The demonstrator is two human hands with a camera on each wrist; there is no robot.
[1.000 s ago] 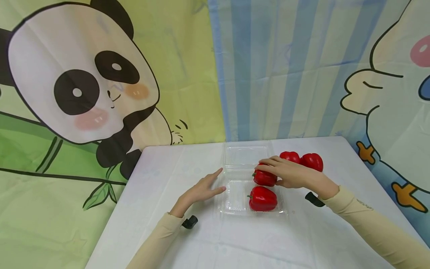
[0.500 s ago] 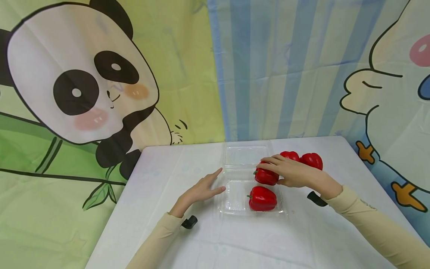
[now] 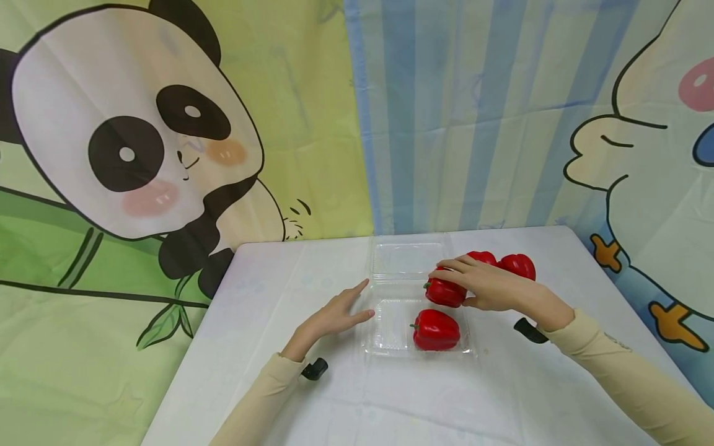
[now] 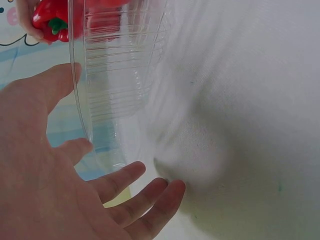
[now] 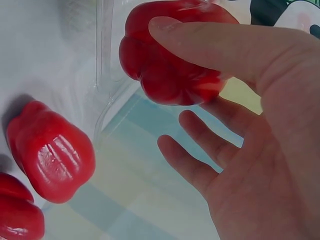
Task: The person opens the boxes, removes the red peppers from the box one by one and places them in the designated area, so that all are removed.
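My right hand [image 3: 488, 286] grips a red bell pepper [image 3: 445, 292] from above, over the back right part of the clear plastic container's tray [image 3: 390, 334]. In the right wrist view the thumb lies across this bell pepper [image 5: 165, 75], with fingers on its far side. A second red bell pepper [image 3: 437, 330] lies in the front right of the tray, its green stem to the left. My left hand [image 3: 331, 316] is spread at the tray's left side; in the left wrist view its thumb and index fingertip are right at the rim of the container [image 4: 77, 107].
Two more red bell peppers lie on the white table behind my right hand, one partly hidden [image 3: 482, 256] and one farther right [image 3: 519, 266]. The container's transparent lid [image 3: 409, 257] lies folded back behind the tray. A printed cloth [image 3: 446, 124] hangs behind the table.
My right hand has shifted slightly to the right with the bell pepper in its grip. My left hand stays in place beside the container.
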